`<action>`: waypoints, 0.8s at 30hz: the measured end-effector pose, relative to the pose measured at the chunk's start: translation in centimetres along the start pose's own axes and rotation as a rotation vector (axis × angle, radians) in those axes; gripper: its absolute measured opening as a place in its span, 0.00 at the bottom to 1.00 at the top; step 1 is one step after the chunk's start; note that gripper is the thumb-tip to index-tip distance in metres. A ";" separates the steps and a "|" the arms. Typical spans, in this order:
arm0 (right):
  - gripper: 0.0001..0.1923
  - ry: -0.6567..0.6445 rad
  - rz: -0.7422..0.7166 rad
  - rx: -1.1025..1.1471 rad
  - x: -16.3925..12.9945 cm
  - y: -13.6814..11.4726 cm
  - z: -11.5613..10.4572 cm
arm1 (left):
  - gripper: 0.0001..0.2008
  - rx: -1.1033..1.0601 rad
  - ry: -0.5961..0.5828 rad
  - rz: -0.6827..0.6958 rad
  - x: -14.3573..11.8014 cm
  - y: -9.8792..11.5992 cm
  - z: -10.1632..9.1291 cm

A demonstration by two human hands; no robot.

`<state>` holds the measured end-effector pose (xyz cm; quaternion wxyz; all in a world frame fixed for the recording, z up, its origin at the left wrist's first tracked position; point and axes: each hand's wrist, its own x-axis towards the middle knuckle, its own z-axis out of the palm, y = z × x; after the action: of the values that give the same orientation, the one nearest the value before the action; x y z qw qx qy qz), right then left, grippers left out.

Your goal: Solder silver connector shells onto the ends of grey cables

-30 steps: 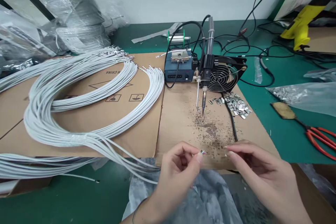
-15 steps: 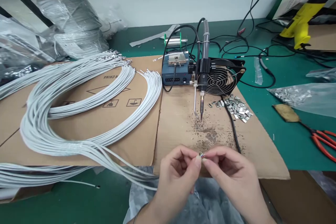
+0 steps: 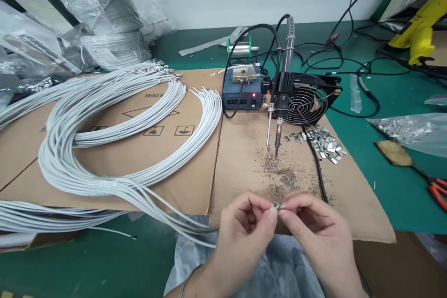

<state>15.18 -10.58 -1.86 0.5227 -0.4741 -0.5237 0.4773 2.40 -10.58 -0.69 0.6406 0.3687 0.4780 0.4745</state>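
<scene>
Low in front of the cardboard, my left hand (image 3: pixel 246 230) and my right hand (image 3: pixel 316 230) meet fingertip to fingertip. Both are closed in a thumb-and-finger pinch. Between them shows a tiny cable end with thin coloured wires (image 3: pixel 277 205), mostly covered by the fingers. White cables (image 3: pixel 167 212) run from a tied bundle (image 3: pixel 56 149) toward my left wrist and pass out of sight behind it. Beyond my hands, a soldering iron (image 3: pixel 287 63) is clamped upright, its tip pointing down at the cardboard, apart from my fingers.
A blue soldering station (image 3: pixel 237 89) stands behind, with a solder spool (image 3: pixel 240 49) and black fan (image 3: pixel 314 100). Small metal connector shells (image 3: pixel 328 144) lie piled on cardboard (image 3: pixel 240 163) strewn with solder bits. At right are a bag of metal parts (image 3: pixel 408 128) and red-handled pliers (image 3: pixel 439 193).
The whole view has shifted, so the bench items and hands appear farther right. Both hands keep their pinch at the cable end. The station's red light is now visible.
</scene>
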 end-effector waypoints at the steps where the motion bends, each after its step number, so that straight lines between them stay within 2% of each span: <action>1: 0.06 -0.004 -0.002 0.003 0.0 0.0 0.0 | 0.08 0.003 -0.004 -0.004 0.0 0.0 0.0; 9: 0.07 -0.002 -0.032 0.022 0.0 0.0 0.1 | 0.07 0.047 -0.032 -0.015 -0.2 0.1 -0.1; 19: 0.10 -0.017 -0.210 -0.114 0.1 0.2 -0.3 | 0.08 0.038 -0.050 -0.065 -0.1 0.5 0.2; 24: 0.10 0.005 -0.205 -0.123 0.0 0.2 -0.2 | 0.09 0.011 -0.040 -0.095 -0.2 0.3 0.2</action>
<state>15.37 -10.57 -2.11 0.5399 -0.4503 -0.5967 0.3870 2.50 -10.65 -0.28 0.6698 0.3587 0.4845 0.4335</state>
